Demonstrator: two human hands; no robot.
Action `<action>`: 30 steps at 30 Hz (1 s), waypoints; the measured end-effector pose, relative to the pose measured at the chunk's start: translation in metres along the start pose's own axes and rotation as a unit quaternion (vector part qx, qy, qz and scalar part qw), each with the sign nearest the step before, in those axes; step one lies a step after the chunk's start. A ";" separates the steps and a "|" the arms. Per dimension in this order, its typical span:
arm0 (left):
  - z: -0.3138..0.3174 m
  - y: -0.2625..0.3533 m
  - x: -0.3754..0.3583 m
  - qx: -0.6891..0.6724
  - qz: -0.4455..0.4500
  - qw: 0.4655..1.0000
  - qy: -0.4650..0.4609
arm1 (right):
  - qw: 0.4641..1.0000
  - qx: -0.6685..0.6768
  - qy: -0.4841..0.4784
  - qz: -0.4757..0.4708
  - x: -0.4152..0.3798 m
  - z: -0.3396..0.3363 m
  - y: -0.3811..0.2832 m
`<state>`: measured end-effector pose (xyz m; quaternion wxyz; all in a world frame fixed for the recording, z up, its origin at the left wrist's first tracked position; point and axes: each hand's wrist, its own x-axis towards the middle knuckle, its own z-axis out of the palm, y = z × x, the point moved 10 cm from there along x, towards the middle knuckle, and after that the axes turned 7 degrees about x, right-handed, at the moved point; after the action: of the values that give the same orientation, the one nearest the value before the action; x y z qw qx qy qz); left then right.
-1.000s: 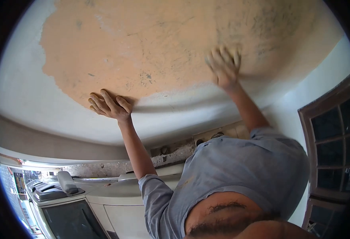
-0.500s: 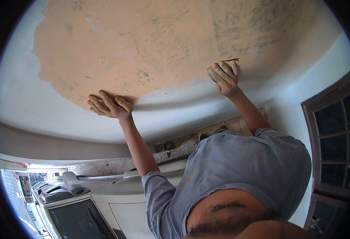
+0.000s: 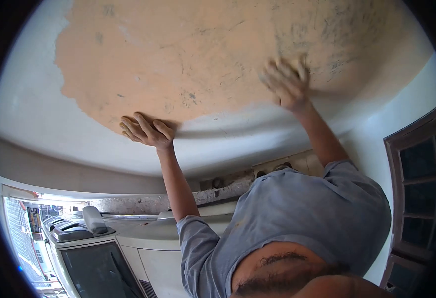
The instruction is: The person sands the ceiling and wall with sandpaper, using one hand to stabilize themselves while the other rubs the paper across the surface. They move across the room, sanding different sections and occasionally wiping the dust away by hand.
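My left hand [image 3: 148, 133] lies flat with fingers stretched out on the wall, at the lower edge of a large peach-coloured patch [image 3: 143, 64]. Nothing shows in it. Farther right and higher, my right hand [image 3: 288, 87] presses on the same patch, smeared by motion. Under its fingers is a thin folded sheet that looks like sandpaper [image 3: 264, 78], mostly hidden by the hand. Pale dust coats the fingers of both hands. Dark scuffs and scratches mark the patch, most densely around and above my right hand. White wall [image 3: 228, 124] borders it below.
A light-coloured vehicle [image 3: 158, 263] with a dark window and a side mirror [image 3: 94, 220] stands at lower left. A brown-framed window [image 3: 394, 169] is on the right. Along the wall's foot runs a rough ledge [image 3: 143, 204]. Open daylight shows at far left.
My right hand has moved up the patch with the sheet and is now blurred. The left hand keeps its place on the wall, while the whole view has shifted slightly.
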<state>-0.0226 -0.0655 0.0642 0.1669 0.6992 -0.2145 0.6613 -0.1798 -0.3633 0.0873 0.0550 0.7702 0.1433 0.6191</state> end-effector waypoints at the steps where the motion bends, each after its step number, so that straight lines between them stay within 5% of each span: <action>1: 0.000 0.001 -0.001 0.004 0.005 1.000 -0.002 | 1.000 0.000 -0.013 0.013 0.044 -0.006 0.009; 4: -0.001 0.003 -0.003 0.008 0.028 0.999 -0.017 | 0.998 -0.042 0.006 0.055 0.142 -0.020 0.038; 6: 0.002 0.003 -0.004 0.033 0.033 0.999 -0.023 | 0.989 -0.032 0.143 0.038 0.194 -0.049 0.033; 10: 0.003 0.004 -0.003 0.018 0.022 0.999 -0.014 | 0.992 -0.036 0.091 0.085 0.115 -0.021 0.028; 15: 0.003 -0.002 -0.006 -0.011 0.001 1.000 -0.014 | 0.998 -0.017 0.051 0.027 -0.034 -0.010 -0.007; 18: 0.001 -0.001 -0.005 -0.007 0.006 1.000 -0.007 | 0.996 0.001 -0.003 -0.093 0.018 -0.024 0.012; 20: 0.001 -0.001 -0.006 -0.006 0.003 1.000 -0.015 | 0.997 -0.043 -0.021 -0.063 0.090 -0.047 0.050; 21: 0.000 0.001 -0.004 0.006 0.013 1.000 -0.014 | 0.970 -0.156 -0.167 0.088 0.109 -0.022 0.113; 22: -0.001 0.003 -0.003 0.019 0.022 0.999 -0.012 | 0.887 -0.258 -0.301 0.236 0.108 -0.013 0.169; 23: -0.002 0.005 -0.001 0.021 0.026 0.999 -0.002 | 0.884 -0.266 -0.299 0.240 0.134 -0.026 0.167; 24: -0.002 0.006 0.000 0.023 0.023 0.999 0.002 | 0.967 -0.182 -0.116 0.132 0.184 -0.057 0.126; 25: -0.003 0.006 -0.001 0.022 0.023 0.999 0.005 | 0.994 -0.085 0.072 0.011 0.202 -0.094 0.090; 28: -0.002 0.003 -0.003 0.019 0.018 1.000 0.010 | 0.995 -0.023 0.069 0.064 0.109 -0.067 0.100; 30: -0.002 0.002 -0.002 0.019 0.010 1.000 0.011 | 0.987 -0.132 0.056 0.067 0.051 -0.069 0.070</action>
<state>-0.0254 -0.0665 0.0619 0.1496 0.6925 -0.2069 0.6748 -0.2264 -0.4215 0.1688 0.1066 0.7279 0.0111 0.6772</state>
